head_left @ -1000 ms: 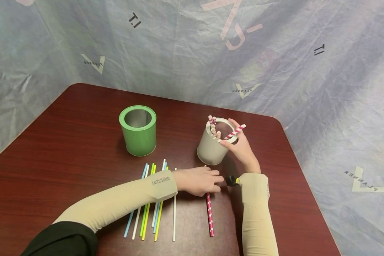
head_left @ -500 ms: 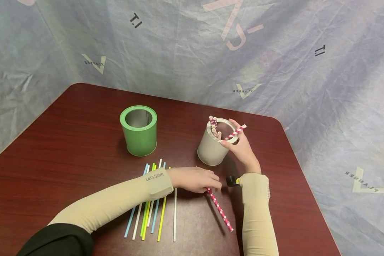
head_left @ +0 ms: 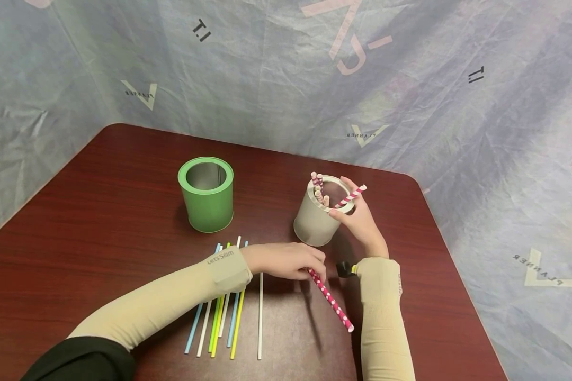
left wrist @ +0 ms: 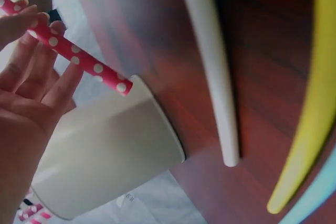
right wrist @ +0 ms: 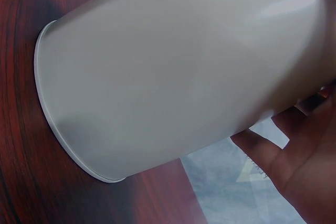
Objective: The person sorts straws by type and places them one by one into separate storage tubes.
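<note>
My left hand [head_left: 286, 260] pinches dotted straw [head_left: 331, 300]; long axis slants from hand back toward me and rightward, near end clear of table [head_left: 124, 211]. Pale can [head_left: 314, 219] just beyond, slightly right; my right hand [head_left: 364, 223], nearer can, grips its top.

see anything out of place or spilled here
A striped straw leans out over the rim of the white can by the right hand, while the other straws in it bunch at the opposite side. I see no spill or damage.
</note>
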The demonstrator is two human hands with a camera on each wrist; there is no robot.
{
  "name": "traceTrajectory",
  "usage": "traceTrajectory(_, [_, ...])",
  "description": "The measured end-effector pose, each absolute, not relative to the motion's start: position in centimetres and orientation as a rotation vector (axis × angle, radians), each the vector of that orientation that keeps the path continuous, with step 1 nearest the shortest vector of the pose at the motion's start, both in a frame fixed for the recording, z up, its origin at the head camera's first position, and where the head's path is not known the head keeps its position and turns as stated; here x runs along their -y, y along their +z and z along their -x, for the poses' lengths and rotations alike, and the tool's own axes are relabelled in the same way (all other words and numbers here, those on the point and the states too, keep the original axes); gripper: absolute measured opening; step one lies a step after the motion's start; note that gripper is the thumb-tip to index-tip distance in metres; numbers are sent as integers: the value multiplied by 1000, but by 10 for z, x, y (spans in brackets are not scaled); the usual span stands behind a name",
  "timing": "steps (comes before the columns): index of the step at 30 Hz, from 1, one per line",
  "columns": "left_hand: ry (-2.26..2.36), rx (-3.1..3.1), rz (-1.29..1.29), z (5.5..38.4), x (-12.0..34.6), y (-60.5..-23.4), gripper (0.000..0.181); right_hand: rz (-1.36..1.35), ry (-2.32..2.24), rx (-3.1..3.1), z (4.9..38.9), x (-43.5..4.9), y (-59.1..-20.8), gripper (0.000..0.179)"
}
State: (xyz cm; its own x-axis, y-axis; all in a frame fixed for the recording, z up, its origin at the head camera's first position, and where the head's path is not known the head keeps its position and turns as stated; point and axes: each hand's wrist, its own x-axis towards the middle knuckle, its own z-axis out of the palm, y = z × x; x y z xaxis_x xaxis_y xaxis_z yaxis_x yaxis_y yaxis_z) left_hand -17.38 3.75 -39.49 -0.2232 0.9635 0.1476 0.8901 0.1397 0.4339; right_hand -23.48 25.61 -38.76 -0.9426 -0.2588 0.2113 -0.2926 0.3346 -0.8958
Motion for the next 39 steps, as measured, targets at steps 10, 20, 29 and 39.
traceTrajectory(10, [887, -2155, -1843, 175, -33, -391, 13, -527, 1704, 2540, 235, -255, -387, 84])
traceTrajectory(20, [1023, -2191, -1769, 176, -26, -380, 13, -537, 1699, 2537, 235, -255, -387, 84])
traceTrajectory(29, [1129, -2208, -1684, 173, -23, -374, 12, -536, 1711, 2533, 235, -256, -388, 84])
traceTrajectory(39, [1351, -2126, -1655, 174, -20, -363, 14, -527, 1698, 2538, 234, -256, -388, 84])
